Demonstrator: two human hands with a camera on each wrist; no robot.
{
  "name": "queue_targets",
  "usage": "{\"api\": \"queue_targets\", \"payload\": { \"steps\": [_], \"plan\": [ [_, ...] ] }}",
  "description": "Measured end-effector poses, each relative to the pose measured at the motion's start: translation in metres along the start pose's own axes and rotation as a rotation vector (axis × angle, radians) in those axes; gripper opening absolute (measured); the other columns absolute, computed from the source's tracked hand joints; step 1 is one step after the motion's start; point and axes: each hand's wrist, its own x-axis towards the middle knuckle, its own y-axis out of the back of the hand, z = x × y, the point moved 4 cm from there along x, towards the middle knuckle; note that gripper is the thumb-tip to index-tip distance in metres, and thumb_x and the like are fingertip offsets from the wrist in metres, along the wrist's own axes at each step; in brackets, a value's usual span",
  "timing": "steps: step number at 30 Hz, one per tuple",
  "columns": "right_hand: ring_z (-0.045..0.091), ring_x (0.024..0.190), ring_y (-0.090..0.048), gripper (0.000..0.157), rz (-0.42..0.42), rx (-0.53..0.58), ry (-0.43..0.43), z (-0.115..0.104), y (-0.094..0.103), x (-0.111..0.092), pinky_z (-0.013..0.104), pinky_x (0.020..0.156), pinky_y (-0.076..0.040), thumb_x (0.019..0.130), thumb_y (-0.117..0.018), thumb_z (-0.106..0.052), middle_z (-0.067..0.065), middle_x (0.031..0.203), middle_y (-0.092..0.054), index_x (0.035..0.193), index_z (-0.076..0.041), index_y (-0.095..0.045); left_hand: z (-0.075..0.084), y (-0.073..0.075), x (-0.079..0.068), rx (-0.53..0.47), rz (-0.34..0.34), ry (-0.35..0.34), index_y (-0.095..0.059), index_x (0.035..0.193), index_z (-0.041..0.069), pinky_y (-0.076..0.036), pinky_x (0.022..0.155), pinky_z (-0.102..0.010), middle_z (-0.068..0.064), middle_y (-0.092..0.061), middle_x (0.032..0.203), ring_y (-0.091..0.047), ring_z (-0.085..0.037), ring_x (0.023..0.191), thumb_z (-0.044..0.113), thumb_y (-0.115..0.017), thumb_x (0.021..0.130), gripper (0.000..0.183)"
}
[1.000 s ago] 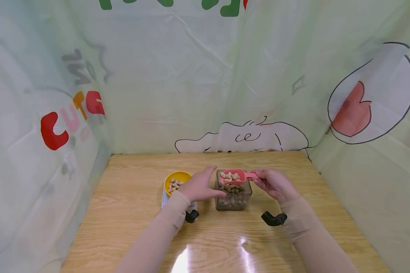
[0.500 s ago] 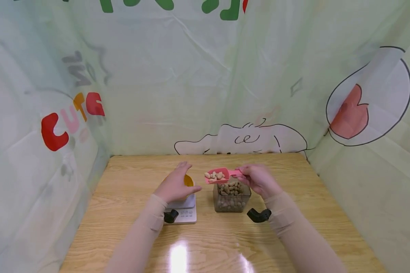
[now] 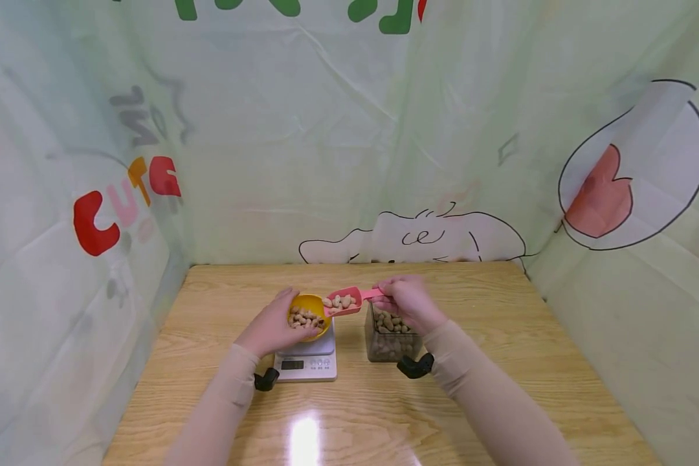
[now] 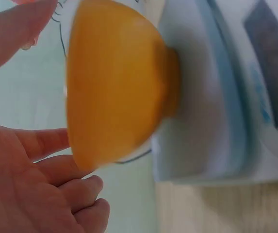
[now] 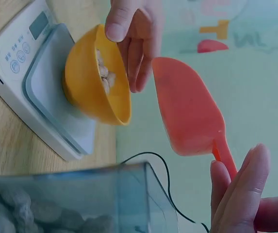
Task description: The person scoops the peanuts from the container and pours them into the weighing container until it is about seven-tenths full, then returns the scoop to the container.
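Note:
My right hand [image 3: 406, 301] grips the handle of a pink scoop [image 5: 189, 111] loaded with peanuts [image 3: 340, 302]. The scoop's tip overlaps the right rim of a yellow bowl [image 5: 80, 80] in the head view. Peanuts [image 3: 304, 318] lie inside the bowl, which stands on a white kitchen scale [image 3: 320, 373]. My left hand [image 3: 272, 328] spreads around the bowl's left side, thumb near the front rim and fingers toward the back. In the left wrist view, the thumb [image 4: 20, 29] shows a gap from the bowl, while the fingers lie right at its rim.
A clear grey container [image 3: 393, 353] holding more peanuts stands right of the scale, partly under my right hand. All of it rests on a wooden table [image 3: 349, 421]. Printed curtains [image 3: 285, 142] rise behind the table and along both sides.
My right hand has carried the loaded scoop left from over the container to the bowl's rim. My left hand has moved left, away from the container, to the bowl's far left side.

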Motion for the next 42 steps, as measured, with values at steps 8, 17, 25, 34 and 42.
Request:
{"api": "queue_targets", "payload": {
  "steps": [8, 17, 25, 34, 42],
  "plan": [
    [0.006, 0.063, -0.072, 0.03, 0.063, -0.087, 0.058, 0.0, -0.018, 0.003, 0.019, 0.063, -0.063, 0.11, -0.054, -0.004, 0.01, 0.083, -0.075, 0.128, 0.016, -0.066, -0.013, -0.002, -0.003, 0.003, -0.023, 0.018, -0.033, 0.168, 0.006, -0.036, 0.129, -0.064, -0.019, -0.028, 0.178, -0.031, -0.042, 0.164, 0.057, -0.091, 0.079, 0.118],
    [0.01, 0.062, -0.074, 0.026, 0.144, -0.275, 0.222, -0.007, -0.039, -0.001, 0.027, 0.066, -0.067, 0.11, -0.059, -0.008, 0.02, 0.088, -0.078, 0.117, 0.013, -0.072, -0.015, -0.004, -0.003, -0.003, -0.026, 0.025, -0.033, 0.168, 0.006, -0.035, 0.128, -0.065, -0.019, -0.027, 0.178, -0.031, -0.042, 0.164, 0.055, -0.091, 0.08, 0.117],
    [0.013, 0.06, -0.074, 0.02, 0.157, -0.364, 0.385, -0.018, -0.053, -0.012, 0.031, 0.062, -0.067, 0.107, -0.064, -0.008, 0.02, 0.084, -0.077, 0.108, 0.009, -0.076, -0.014, -0.003, -0.005, -0.012, -0.033, 0.036, -0.03, 0.17, 0.009, -0.038, 0.127, -0.065, -0.019, -0.025, 0.179, -0.031, -0.042, 0.164, 0.056, -0.089, 0.082, 0.116],
    [0.014, 0.061, -0.074, 0.016, 0.158, -0.422, 0.454, -0.026, -0.06, -0.023, 0.03, 0.062, -0.067, 0.106, -0.066, -0.005, 0.022, 0.086, -0.077, 0.107, 0.007, -0.077, -0.014, -0.002, -0.007, -0.035, -0.034, 0.043, -0.029, 0.17, 0.011, -0.038, 0.126, -0.066, -0.018, -0.024, 0.179, -0.035, -0.044, 0.162, 0.058, -0.089, 0.081, 0.118],
    [0.018, 0.062, -0.075, 0.015, 0.138, -0.432, 0.46, -0.026, -0.062, -0.025, 0.03, 0.061, -0.067, 0.105, -0.066, -0.002, 0.022, 0.087, -0.077, 0.105, 0.007, -0.077, -0.011, 0.001, -0.008, -0.034, -0.03, 0.047, -0.029, 0.17, 0.011, -0.036, 0.127, -0.067, -0.019, -0.023, 0.179, -0.034, -0.045, 0.162, 0.06, -0.088, 0.082, 0.118]
  ]
}}
